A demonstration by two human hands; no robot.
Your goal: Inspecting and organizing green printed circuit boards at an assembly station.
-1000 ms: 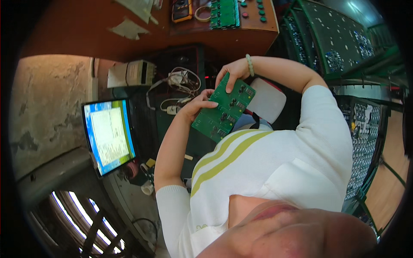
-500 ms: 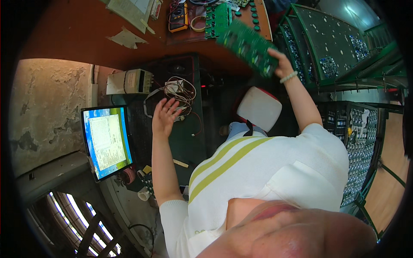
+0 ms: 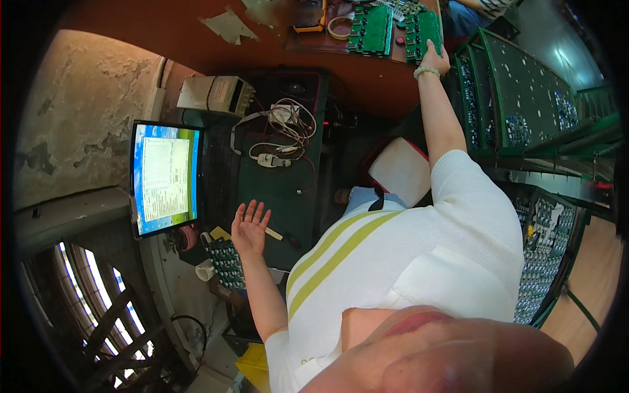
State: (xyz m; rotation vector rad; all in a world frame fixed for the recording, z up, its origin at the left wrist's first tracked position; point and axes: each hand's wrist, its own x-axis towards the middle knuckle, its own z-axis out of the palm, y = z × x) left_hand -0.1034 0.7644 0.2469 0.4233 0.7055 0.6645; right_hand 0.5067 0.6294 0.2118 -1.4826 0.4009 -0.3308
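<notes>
My right hand [image 3: 438,60] reaches to the far right bench and grips the near edge of a green circuit board [image 3: 422,27], fingers on top of it. The board lies at the bench's edge. To its left, and apart from it, are more green circuit boards [image 3: 371,31]. My left hand [image 3: 249,230] is open and palm up above the near end of the dark green worktop [image 3: 275,190], holding nothing. Near its fingers lies a flat pale strip [image 3: 274,234]. Farther along the worktop sits a tangle of cables [image 3: 291,124].
A lit monitor [image 3: 167,177] stands at the left, with a beige boxed instrument [image 3: 213,95] behind it. A white mug [image 3: 205,270] is near my left forearm. Green racks [image 3: 524,98] holding boards line the right side. A white-topped stool [image 3: 401,170] stands between.
My right hand has carried the circuit board away from me onto the far bench. My left hand has drawn back from beside the cables toward my body, still open.
</notes>
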